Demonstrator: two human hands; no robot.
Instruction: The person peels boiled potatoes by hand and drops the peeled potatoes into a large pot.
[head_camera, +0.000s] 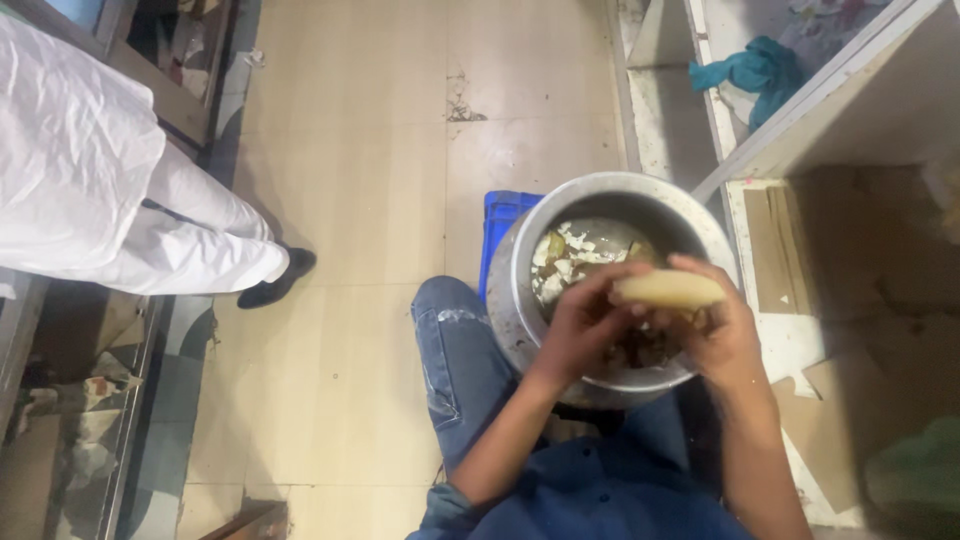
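Tiled beige floor (350, 200), stained, below a seated position; white shelving (830, 90) off to the right with a teal cloth (755, 68). Large metal pot (610, 195) resting over the knees, blue crate (505, 215) just beyond its rim. Pale peeled potato (668, 289) over the pot mouth, pinched in the grip of both hands: right hand (725, 335) curled round its far end, left hand (585, 325) closed on the near end. Peelings and white scraps directly under the grip, inside pot. Judged best to keep the potato over the opening so scraps drop inside. Another person's white trousers (150, 230) well to the left
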